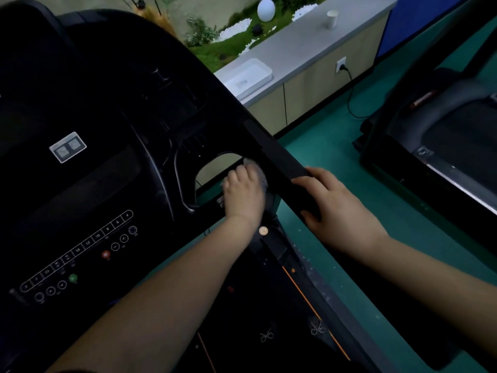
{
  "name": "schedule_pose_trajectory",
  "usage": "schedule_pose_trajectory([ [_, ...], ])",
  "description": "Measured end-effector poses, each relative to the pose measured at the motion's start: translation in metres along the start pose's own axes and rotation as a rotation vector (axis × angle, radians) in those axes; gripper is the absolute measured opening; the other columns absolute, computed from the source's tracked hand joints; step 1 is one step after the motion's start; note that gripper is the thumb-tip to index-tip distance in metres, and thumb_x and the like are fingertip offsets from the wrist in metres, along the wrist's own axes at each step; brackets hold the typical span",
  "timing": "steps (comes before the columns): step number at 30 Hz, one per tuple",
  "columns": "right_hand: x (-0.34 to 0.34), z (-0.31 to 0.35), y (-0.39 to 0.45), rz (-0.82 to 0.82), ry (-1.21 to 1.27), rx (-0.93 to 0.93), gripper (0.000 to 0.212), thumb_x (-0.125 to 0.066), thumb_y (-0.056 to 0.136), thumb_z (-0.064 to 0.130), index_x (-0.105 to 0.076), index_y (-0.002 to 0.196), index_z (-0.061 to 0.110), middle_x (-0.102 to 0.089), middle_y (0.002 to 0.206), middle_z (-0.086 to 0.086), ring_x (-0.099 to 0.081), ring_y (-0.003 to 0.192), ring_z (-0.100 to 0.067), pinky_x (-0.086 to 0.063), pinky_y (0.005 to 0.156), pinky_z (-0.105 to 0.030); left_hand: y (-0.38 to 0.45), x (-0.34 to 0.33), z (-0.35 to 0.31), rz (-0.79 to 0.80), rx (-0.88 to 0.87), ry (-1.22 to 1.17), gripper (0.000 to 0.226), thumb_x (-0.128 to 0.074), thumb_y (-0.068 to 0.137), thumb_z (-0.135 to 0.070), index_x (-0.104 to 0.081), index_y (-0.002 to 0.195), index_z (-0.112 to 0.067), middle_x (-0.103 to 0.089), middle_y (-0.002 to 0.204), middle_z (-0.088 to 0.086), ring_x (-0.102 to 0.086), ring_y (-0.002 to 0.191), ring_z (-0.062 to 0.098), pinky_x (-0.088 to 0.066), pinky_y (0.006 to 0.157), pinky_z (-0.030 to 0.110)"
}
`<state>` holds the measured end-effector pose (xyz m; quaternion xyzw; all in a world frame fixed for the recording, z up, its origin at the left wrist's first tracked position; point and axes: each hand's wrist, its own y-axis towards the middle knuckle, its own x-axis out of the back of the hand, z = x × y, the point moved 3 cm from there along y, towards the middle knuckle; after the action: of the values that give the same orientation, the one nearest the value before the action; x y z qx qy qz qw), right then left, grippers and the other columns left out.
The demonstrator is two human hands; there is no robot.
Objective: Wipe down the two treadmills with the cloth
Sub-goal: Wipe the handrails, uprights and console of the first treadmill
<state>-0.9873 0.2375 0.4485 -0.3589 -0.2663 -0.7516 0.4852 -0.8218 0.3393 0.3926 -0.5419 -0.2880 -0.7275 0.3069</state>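
A: Where is the cloth?

B: The pale cloth is bunched under the left hand, just past centre toward 12 o'clock. The fingers curl down over it and press it against the near treadmill, right where the console meets the handrail.

A: And the other hand?

B: The right hand sits at 3 o'clock from the left one, fingers and thumb wrapped round the lower end of that handrail.

A: How many treadmills show?

B: 2. The near one fills the 9 o'clock side, its button panel down at 8 o'clock. The second treadmill stands well apart at 2 o'clock on the green floor.

A: Anything behind?

B: A grey-topped cabinet at 1 o'clock, with a white tray and a paper cup on it. How much of the cloth is folded under the palm is hard to tell; the picture is dim there.
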Motion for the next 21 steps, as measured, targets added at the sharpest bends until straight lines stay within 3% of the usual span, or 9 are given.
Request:
schedule_pose_trajectory([
  [4,0.0,0.002,0.0,-0.01,-0.033,-0.009,0.055,-0.062,0.084,0.019,-0.043,0.134,0.03,-0.033,0.145,0.005,-0.045,0.124,-0.019,-0.038,0.095,-0.024,-0.009,-0.002,0.023,0.041,-0.085,-0.074,0.083,-0.078,0.064,-0.042,-0.043,0.131,-0.007,-0.057,0.103,0.01,-0.057,0.091,0.025,-0.048,0.074,0.035],
  [9,0.0,0.002,0.0,-0.012,-0.043,-0.026,0.056,-0.064,0.082,0.021,-0.042,0.132,0.032,-0.034,0.145,0.004,-0.047,0.123,-0.021,-0.045,0.095,-0.032,-0.057,-0.012,0.09,-0.023,-0.184,-0.025,0.09,-0.078,0.064,-0.044,-0.04,0.133,0.0,-0.056,0.106,0.015,-0.057,0.097,0.031,-0.045,0.095,0.046],
  [15,0.0,0.003,0.002,-0.029,-0.069,-0.048,0.059,-0.066,0.079,0.023,-0.042,0.132,0.031,-0.037,0.142,0.007,-0.049,0.121,-0.02,-0.046,0.095,-0.032,-0.005,-0.001,0.035,0.164,-0.09,-0.178,0.081,-0.063,0.08,-0.052,-0.031,0.138,-0.005,-0.049,0.126,0.014,-0.049,0.114,0.029,-0.042,0.091,0.038],
  [18,-0.001,0.003,0.002,-0.036,-0.074,-0.054,0.061,-0.066,0.078,0.024,-0.041,0.134,0.03,-0.037,0.141,0.008,-0.05,0.12,-0.02,-0.047,0.096,-0.034,0.013,0.006,0.012,0.151,-0.076,-0.251,0.079,-0.064,0.081,-0.05,-0.032,0.138,-0.006,-0.049,0.126,0.013,-0.049,0.115,0.029,-0.043,0.091,0.038],
  [21,-0.002,0.003,0.003,-0.038,-0.078,-0.072,0.066,-0.064,0.079,0.028,-0.037,0.139,0.029,-0.039,0.141,0.007,-0.051,0.12,-0.021,-0.047,0.097,-0.037,-0.006,0.004,0.031,0.086,-0.132,-0.205,0.084,-0.068,0.079,-0.045,-0.028,0.142,-0.007,-0.05,0.121,0.01,-0.051,0.109,0.026,-0.044,0.087,0.035],
])
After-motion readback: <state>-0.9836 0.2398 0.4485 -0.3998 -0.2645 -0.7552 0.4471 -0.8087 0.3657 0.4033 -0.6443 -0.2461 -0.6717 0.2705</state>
